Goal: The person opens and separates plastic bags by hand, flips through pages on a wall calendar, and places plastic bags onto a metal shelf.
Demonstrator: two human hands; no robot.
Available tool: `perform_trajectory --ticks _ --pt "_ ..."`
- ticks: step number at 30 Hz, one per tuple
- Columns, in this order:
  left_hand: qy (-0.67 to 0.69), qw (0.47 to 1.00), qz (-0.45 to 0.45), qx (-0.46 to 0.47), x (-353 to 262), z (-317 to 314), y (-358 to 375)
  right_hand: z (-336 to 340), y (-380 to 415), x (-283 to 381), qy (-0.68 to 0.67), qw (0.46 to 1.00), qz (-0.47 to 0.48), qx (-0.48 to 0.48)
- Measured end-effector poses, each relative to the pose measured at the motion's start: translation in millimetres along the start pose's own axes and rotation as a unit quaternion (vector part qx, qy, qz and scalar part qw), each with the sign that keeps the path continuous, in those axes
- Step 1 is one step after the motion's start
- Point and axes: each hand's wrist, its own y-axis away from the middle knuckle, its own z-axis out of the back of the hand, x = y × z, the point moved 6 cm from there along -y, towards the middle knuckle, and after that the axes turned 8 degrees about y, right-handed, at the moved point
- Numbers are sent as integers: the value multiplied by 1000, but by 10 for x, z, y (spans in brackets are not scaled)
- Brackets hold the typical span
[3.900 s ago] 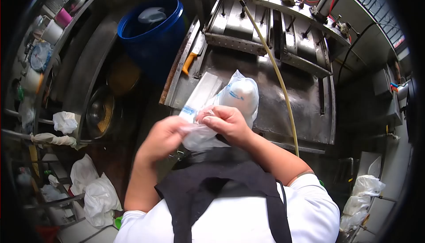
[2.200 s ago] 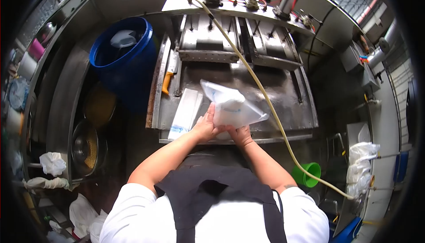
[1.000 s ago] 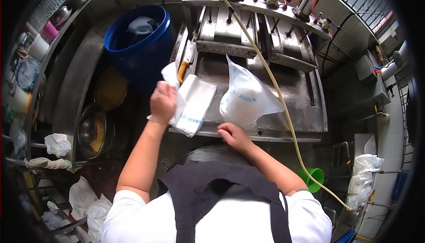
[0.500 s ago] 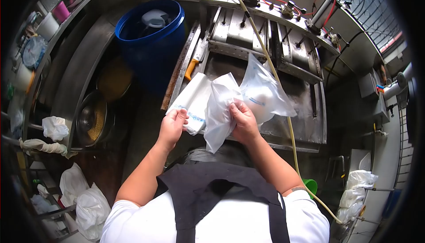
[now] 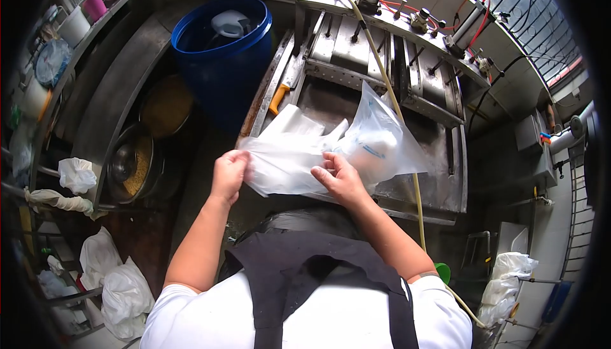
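Note:
A translucent plastic bag point(image 5: 283, 166) is stretched sideways between my two hands above the front of the metal table. My left hand point(image 5: 230, 174) pinches its left end. At its right end is my right hand point(image 5: 338, 177), thumb and fingers apart around the bag's edge; whether they grip it is unclear. Behind lies a stack of white bags point(image 5: 291, 123), partly covered by the stretched bag. Just right of my right hand, a clear bag with blue print point(image 5: 382, 142) holds something white and rounded.
An orange-handled knife point(image 5: 279, 97) lies at the table's left edge. A metal press point(image 5: 356, 47) stands behind, with a yellowish hose point(image 5: 417, 206) running across the table. Left of it is a blue barrel point(image 5: 219, 72). Metal bowls point(image 5: 137, 164) sit further left.
The bag that hung bunched from my right hand is now spread sideways between both hands. My left hand has moved slightly left and taken hold of its end.

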Motion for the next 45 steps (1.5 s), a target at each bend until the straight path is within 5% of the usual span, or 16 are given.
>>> perform_trajectory --ticks 4,11,15,18,20,24,28,30,32,34,36,38,39,40,42,45 --pt "-59 990 -123 -24 -188 67 -54 81 201 426 227 952 149 -141" --pt "65 971 174 152 38 -868 452 -361 209 544 179 968 136 112" --pt "92 992 65 61 -549 -552 175 -77 138 341 17 998 24 64" --pt "-51 973 -221 -34 -1074 -263 63 214 142 270 -89 996 -3 21" --pt "-200 894 -397 -61 -1356 -353 311 280 159 323 -115 993 -2 18" --pt "-307 811 -470 166 -1169 -1075 717 306 161 461 -73 995 63 -26" --pt "-487 731 12 477 -316 -1374 856 401 250 1013 66 931 350 -81" --pt "-329 768 46 548 -455 -1297 868 446 231 840 -31 956 289 -47" --pt "-98 896 30 433 -617 -971 585 395 179 477 -144 982 42 115" --pt "201 894 23 400 -977 -978 458 264 271 569 -277 937 32 209" --pt "272 852 49 445 -967 -1061 397 192 407 735 -218 943 15 251" --pt "275 892 136 332 -757 -1221 582 265 490 659 -205 931 31 299" --pt "193 925 170 279 -472 -1163 580 417 483 632 -285 933 49 213" --pt "-12 862 195 467 -33 -930 408 570 484 603 -360 922 66 125" --pt "-43 822 171 541 -278 -1412 818 873 605 763 -436 898 44 44" --pt "147 878 144 431 -526 -1484 518 945 778 704 -479 875 49 51"
